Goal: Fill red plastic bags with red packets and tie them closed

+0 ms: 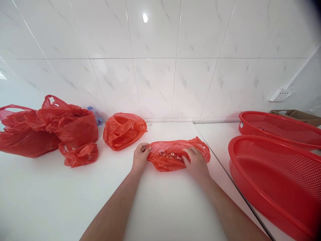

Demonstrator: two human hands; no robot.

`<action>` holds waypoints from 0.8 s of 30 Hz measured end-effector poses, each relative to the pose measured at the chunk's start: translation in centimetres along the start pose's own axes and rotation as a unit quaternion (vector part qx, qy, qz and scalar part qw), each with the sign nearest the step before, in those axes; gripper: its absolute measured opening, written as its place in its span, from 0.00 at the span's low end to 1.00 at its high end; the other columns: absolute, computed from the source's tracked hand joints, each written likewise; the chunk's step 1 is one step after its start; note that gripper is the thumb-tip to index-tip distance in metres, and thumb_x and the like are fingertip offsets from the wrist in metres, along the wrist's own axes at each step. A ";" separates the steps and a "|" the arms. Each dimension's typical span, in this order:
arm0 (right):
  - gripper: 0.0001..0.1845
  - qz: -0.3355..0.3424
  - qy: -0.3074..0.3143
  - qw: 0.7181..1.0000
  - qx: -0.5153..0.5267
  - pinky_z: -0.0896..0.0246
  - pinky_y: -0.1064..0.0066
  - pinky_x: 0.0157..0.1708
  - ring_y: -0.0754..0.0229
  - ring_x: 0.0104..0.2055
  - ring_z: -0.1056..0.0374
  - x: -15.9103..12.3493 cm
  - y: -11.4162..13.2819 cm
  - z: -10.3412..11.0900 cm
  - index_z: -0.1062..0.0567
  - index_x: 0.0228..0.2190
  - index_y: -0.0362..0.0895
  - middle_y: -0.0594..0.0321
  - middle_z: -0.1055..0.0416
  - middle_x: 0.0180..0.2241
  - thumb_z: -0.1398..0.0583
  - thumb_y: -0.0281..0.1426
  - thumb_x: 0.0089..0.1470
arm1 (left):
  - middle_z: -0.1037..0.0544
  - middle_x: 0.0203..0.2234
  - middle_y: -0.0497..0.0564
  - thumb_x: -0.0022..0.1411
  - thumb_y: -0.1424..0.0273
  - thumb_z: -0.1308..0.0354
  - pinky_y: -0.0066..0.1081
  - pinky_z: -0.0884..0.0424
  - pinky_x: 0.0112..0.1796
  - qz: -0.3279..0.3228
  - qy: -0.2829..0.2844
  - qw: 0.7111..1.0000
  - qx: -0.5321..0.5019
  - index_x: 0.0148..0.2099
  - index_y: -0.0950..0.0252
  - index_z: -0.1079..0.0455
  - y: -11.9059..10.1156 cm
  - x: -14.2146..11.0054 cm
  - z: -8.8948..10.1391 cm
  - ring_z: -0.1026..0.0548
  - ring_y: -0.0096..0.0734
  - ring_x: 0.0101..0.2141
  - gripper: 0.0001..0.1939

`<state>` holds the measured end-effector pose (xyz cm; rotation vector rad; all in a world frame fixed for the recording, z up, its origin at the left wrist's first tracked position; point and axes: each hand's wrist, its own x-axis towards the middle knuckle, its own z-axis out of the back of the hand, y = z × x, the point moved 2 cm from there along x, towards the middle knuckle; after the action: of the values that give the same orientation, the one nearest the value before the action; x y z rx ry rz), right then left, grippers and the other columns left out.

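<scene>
A red plastic bag point(163, 166) lies on the white table in front of me, its mouth spread sideways. Inside it, small red pieces with white patterns point(172, 155) show through the opening; I cannot make out their kind. My left hand point(140, 158) pinches the left edge of the bag between thumb and fingers. At the bag's right part, my right hand point(197, 162) has its fingers bent over the opening, gripping the plastic, the fingertips close to the patterned pieces.
Large filled red bags point(72, 124) stand at the left, with a small tied bag point(82, 155) before them and a bottle point(96, 117) behind. Another crumpled red bag point(124, 132) sits by the wall. Red oval baskets point(240, 174) and a cardboard box point(298, 115) occupy the right.
</scene>
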<state>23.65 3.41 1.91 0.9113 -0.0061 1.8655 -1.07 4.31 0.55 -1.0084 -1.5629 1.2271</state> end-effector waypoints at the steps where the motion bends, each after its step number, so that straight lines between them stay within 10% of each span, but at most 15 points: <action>1: 0.14 0.020 0.022 1.000 0.007 0.40 0.59 0.47 0.54 0.47 0.37 -0.1 0.9 -0.5 0.30 0.42 0.48 0.58 0.33 0.43 0.46 0.27 0.53 | 0.26 0.29 0.48 0.48 0.61 0.39 0.29 0.32 0.32 -0.002 0.017 1.000 0.000 0.41 0.63 0.36 -0.2 -0.2 -0.2 0.28 0.28 0.29 0.20; 8: 0.27 0.042 0.140 0.989 0.034 0.39 0.60 0.42 0.53 0.45 0.37 -0.8 3.7 -3.0 0.33 0.51 0.54 0.59 0.34 0.44 0.42 0.24 0.48 | 0.26 0.33 0.48 0.49 0.71 0.41 0.29 0.31 0.34 0.005 0.133 0.990 0.039 0.54 0.60 0.42 -0.3 -1.3 -1.8 0.27 0.28 0.31 0.28; 16: 0.15 -0.084 0.045 0.972 0.215 0.36 0.64 0.40 0.57 0.43 0.37 -0.6 2.0 -2.3 0.29 0.39 0.49 0.61 0.35 0.40 0.46 0.24 0.50 | 0.28 0.28 0.46 0.47 0.77 0.46 0.25 0.33 0.28 0.018 0.098 0.994 0.034 0.51 0.61 0.39 0.5 -0.8 -1.5 0.29 0.26 0.27 0.26; 24: 0.15 -0.114 -0.050 0.984 0.129 0.42 0.59 0.48 0.55 0.48 0.40 -0.2 0.8 -0.9 0.31 0.43 0.48 0.59 0.34 0.44 0.47 0.29 0.53 | 0.26 0.31 0.47 0.46 0.75 0.44 0.25 0.34 0.27 0.008 0.068 0.998 -0.002 0.49 0.61 0.37 0.7 -0.4 -1.0 0.28 0.26 0.27 0.24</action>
<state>22.55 3.25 1.43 1.1338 0.2741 1.6300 0.03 4.28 -0.11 -1.0856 -1.4549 1.1420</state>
